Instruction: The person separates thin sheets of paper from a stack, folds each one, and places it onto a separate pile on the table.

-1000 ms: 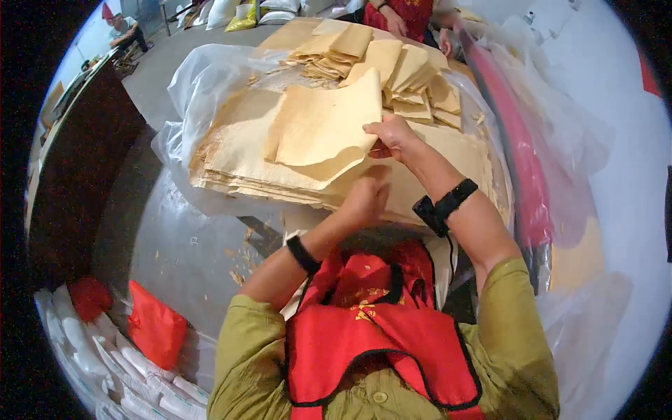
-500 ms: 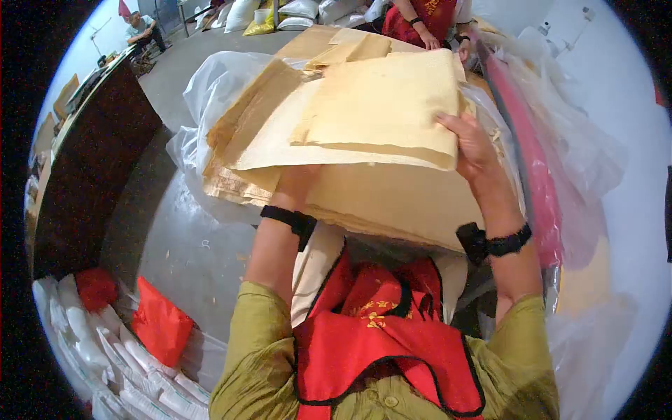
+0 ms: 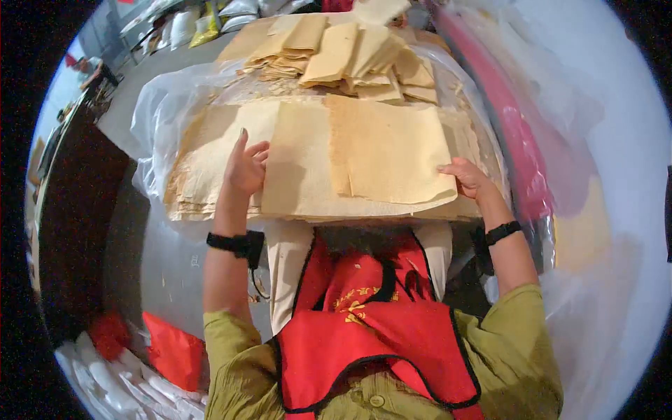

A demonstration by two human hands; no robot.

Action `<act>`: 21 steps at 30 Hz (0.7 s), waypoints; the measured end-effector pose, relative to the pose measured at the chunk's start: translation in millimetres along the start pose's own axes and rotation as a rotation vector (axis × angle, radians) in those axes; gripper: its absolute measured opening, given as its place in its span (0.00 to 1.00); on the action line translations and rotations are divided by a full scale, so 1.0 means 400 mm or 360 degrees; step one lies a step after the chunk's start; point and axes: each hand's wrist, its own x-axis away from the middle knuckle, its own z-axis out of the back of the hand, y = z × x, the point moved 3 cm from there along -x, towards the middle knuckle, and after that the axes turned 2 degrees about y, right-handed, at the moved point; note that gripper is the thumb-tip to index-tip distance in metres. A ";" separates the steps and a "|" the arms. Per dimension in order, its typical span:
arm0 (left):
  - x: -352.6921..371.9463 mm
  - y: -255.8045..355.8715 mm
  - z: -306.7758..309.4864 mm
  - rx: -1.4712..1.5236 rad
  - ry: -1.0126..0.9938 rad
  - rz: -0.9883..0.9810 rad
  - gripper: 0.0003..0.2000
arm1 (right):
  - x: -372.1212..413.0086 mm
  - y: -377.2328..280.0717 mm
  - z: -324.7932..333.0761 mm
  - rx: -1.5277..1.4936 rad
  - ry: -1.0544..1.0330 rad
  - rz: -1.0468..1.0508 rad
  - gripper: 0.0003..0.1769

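A thin pale-tan sheet [image 3: 299,168] with rough edges lies across a stack of similar sheets [image 3: 210,154]. Its right part is folded over to the left, making a flap [image 3: 392,150] on top. At the fold on the right, my right hand [image 3: 470,178] pinches the sheet, fingertips over its upper face. Beside the sheet's left edge is my left hand [image 3: 248,166], thumb raised and fingers apart from it, pointing toward the edge. Folded tan pieces [image 3: 332,54] lie heaped beyond the sheet.
Clear plastic [image 3: 164,119] hangs around the stack's left side. A pink plastic-wrapped length [image 3: 511,126] runs along the right. White sacks [image 3: 133,381] and a red bag [image 3: 173,350] are at lower left. A dark-sided bench [image 3: 77,203] stands left, with a person [image 3: 94,73] beyond it.
The sheet has come down from the air onto the stack, its fold still at the right. My left hand has come out from beneath it to the left edge. The view has tilted down.
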 end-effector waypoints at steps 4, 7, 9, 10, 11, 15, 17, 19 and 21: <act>0.008 -0.014 0.007 -0.0207 0.0062 -0.0063 0.26 | 0.005 -0.060 0.019 0.1277 0.0414 -0.0126 0.23; 0.025 -0.034 -0.030 -0.0380 -0.0040 -0.0163 0.19 | 0.024 -0.110 -0.023 0.1907 0.0977 0.0827 0.25; 0.013 -0.036 -0.012 -0.0499 0.0095 -0.0183 0.14 | -0.010 -0.120 -0.040 0.1948 0.1064 0.1064 0.26; 0.017 -0.037 -0.024 -0.0514 0.0108 -0.0209 0.13 | -0.068 -0.096 -0.028 0.2016 0.1129 0.1146 0.26; 0.026 -0.039 -0.038 -0.0524 0.0129 -0.0243 0.12 | -0.105 -0.085 -0.016 0.2084 0.1185 0.1238 0.26; 0.013 -0.038 -0.012 -0.0790 0.0327 -0.0334 0.11 | -0.152 -0.061 -0.005 0.1964 0.0630 0.0786 0.23; 0.013 -0.039 -0.019 -0.0871 0.0379 -0.0375 0.10 | -0.118 -0.069 -0.004 0.1846 0.0550 0.0761 0.21; 0.001 -0.040 -0.019 -0.0918 0.0396 -0.0371 0.10 | -0.090 -0.080 -0.012 0.1911 0.0472 0.0721 0.20; -0.015 -0.044 0.001 -0.0908 0.0412 -0.0330 0.10 | -0.065 -0.085 -0.021 0.2078 0.0522 0.0806 0.20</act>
